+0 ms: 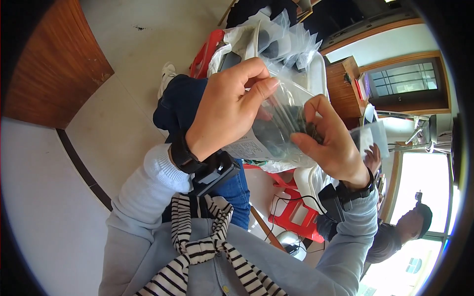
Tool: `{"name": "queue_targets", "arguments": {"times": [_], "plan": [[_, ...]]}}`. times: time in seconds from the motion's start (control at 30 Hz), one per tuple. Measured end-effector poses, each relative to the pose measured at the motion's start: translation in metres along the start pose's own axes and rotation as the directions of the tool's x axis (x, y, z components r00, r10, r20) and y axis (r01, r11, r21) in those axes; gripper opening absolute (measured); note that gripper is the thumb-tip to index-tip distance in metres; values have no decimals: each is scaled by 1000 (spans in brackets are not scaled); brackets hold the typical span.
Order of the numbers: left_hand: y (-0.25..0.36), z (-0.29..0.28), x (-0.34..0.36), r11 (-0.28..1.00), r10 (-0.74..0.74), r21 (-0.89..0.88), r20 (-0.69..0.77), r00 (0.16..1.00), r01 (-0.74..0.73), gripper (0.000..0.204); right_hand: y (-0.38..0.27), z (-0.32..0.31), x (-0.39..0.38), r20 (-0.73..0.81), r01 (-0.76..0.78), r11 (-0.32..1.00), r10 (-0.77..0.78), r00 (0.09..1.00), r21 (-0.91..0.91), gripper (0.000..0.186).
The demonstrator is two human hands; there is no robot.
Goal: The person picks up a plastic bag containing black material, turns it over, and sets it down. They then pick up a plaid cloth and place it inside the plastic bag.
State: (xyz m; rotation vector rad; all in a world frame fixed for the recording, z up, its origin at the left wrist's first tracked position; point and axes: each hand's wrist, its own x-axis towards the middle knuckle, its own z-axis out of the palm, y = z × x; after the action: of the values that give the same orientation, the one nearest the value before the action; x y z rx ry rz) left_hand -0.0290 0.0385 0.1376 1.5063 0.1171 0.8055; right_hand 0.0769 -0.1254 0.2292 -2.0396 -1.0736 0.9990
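A clear plastic bag [279, 126] with a white printed label [247, 147] is in front of me, dark greenish matter showing inside. My left hand [232, 101] is closed, pinching the upper edge of the bag between thumb and forefinger. On the bag's other side is my right hand [333, 140], its fingers curled around a small dark brown piece [312, 131]. Whether that piece is inside the bag or just outside it, I cannot tell. Each wrist carries a black strap with a black device, the left device [215, 172] lying under my forearm.
Several more clear bags [296, 42] stand in a white tray [318, 74] beyond my hands. Red plastic stools [303, 224] are below and at the far left of the tray. A co-worker [400, 234] at the right holds up another clear bag [377, 138]. A wooden cabinet [54, 64] stands left.
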Motion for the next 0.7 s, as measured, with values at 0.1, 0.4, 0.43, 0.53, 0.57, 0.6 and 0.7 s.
{"name": "queue_targets", "arguments": {"times": [0.1, 0.4, 0.43, 0.53, 0.57, 0.6, 0.7], "plan": [[1, -3, 2, 992, -69, -104, 11, 998, 70, 19, 2, -4, -11, 5, -2, 999, 2, 1000, -44, 32], [-9, -23, -4, 900, -188, -387, 68, 980, 200, 18, 56, -33, -37, -405, 281, 890, -123, 906, 359, 12], [-9, -25, -5, 883, -188, -426, 66, 980, 198, 18, 64, -38, -39, -520, 354, 810, -72, 851, 468, 12], [-13, -23, -3, 897, -180, -401, 55, 982, 187, 18, 76, -53, -46, -520, 414, 727, -92, 849, 548, 22], [-13, -22, -3, 902, -174, -392, 52, 983, 180, 18, 78, -56, -47, -524, 441, 684, -101, 846, 581, 26], [-13, -22, -2, 903, -176, -390, 54, 983, 183, 18, 81, -58, -48, -524, 441, 682, -99, 846, 584, 26], [-13, -20, -2, 904, -145, -398, 62, 988, 157, 17, 78, -63, -51, -534, 467, 630, -96, 840, 620, 33]]}}
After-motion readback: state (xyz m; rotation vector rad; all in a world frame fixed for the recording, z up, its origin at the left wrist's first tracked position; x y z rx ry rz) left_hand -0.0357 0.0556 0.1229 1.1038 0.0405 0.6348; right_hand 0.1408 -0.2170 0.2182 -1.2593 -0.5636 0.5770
